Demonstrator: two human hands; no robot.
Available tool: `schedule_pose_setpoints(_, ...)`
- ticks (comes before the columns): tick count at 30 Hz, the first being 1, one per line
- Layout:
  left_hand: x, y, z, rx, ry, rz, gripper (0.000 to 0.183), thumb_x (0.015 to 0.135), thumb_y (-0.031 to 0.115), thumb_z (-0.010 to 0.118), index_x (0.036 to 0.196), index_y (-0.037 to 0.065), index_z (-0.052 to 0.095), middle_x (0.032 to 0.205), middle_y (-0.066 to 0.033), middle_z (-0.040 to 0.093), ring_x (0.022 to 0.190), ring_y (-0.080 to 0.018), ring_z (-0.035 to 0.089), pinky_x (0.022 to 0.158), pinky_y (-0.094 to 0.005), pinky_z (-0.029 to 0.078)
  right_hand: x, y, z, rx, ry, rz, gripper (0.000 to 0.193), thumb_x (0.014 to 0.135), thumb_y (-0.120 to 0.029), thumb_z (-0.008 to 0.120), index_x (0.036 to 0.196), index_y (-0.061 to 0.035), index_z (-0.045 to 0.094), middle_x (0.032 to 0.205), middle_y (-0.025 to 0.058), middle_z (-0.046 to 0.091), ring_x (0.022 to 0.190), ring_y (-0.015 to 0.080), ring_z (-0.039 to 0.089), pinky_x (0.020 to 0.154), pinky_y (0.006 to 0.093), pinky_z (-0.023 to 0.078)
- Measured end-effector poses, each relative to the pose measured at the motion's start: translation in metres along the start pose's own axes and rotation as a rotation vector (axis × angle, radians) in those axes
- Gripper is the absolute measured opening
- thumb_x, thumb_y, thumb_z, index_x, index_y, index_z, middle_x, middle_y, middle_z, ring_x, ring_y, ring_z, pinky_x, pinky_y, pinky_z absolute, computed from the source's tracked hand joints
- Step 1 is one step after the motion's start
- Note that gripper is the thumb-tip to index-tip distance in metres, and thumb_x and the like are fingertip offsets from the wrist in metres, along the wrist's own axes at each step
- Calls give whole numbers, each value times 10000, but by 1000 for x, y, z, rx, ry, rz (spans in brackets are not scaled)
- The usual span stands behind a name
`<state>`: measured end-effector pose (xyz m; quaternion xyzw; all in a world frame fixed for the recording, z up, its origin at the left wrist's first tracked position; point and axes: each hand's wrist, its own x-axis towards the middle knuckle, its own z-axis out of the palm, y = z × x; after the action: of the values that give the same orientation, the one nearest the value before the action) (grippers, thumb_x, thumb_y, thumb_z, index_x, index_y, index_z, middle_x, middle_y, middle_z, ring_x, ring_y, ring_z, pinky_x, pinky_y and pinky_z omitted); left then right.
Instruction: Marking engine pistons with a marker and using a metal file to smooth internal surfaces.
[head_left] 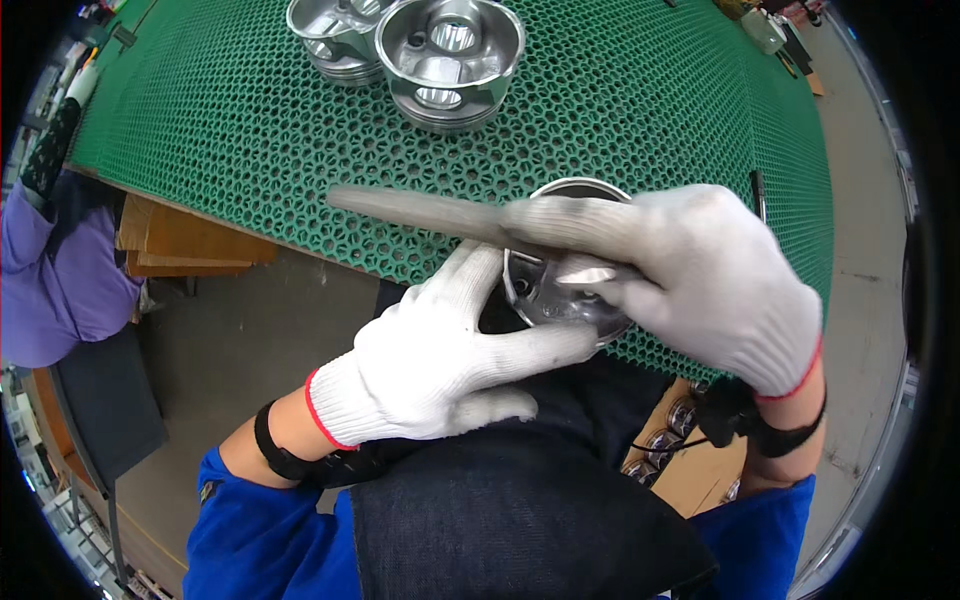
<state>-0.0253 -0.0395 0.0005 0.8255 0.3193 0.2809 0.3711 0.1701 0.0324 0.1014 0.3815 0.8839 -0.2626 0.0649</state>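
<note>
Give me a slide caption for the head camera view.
Gloved left hand steadies a metal piston while right hand runs a file across it.

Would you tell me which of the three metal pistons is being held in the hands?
The near piston at the mat's edge, gripped by both gloved hands; the other two stand untouched at the far side.

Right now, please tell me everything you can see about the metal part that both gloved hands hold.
The metal part is a round, cup-shaped piece of shiny silver metal, like the two similar parts farther back on the green mat. Its open hollow side faces up and toward the person, tilted, at the mat's near edge. The left hand in a white glove grips its lower rim. The right hand presses a flat grey file across its upper rim. Much of it is hidden by the hands.
</note>
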Motion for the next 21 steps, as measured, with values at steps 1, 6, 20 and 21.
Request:
schedule_pose_setpoints(1, -1, -4, 0, 6, 1, 22, 582, 576, 296, 890, 1125, 261, 702, 1385, -270, 396, 1233, -475, 478, 986, -486, 467, -1, 4, 5, -6, 0, 5, 389, 875, -120, 662, 1262, -92, 639, 958, 135, 734, 826, 223, 730, 743, 296, 577)
schedule_pose_setpoints(6, -13, -5, 5, 43, 182, -27, 916, 701, 295, 846, 1418, -37, 384, 1408, -304, 416, 1261, -443, 491, 1019, -449, 452, -51, 74, 37, 345, 579, 203, 527, 883, -153, 645, 1397, -115, 534, 1243, 141, 645, 994, 203, 669, 889, 328, 531)
schedule_pose_setpoints(20, 15, 27, -10, 585, -73, -40, 344, 796, 225, 747, 1111, 161, 625, 913, -30, 645, 678, -236, 674, 568, -348, 535, -125, 33, 33, 1083, 685, 157, 241, 788, -177, 542, 790, 53, 615, 1035, 236, 626, 498, 119, 581, 451, 231, 467)
schedule_pose_setpoints(21, 14, 27, -13, 532, -30, -39, 317, 788, 203, 756, 1078, 158, 636, 897, -28, 643, 700, -232, 679, 583, -352, 537, -115, 37, 43, 1361, 579, -163, 323, 812, -232, 566, 887, 68, 660, 937, 231, 641, 438, 133, 556, 420, 224, 454)
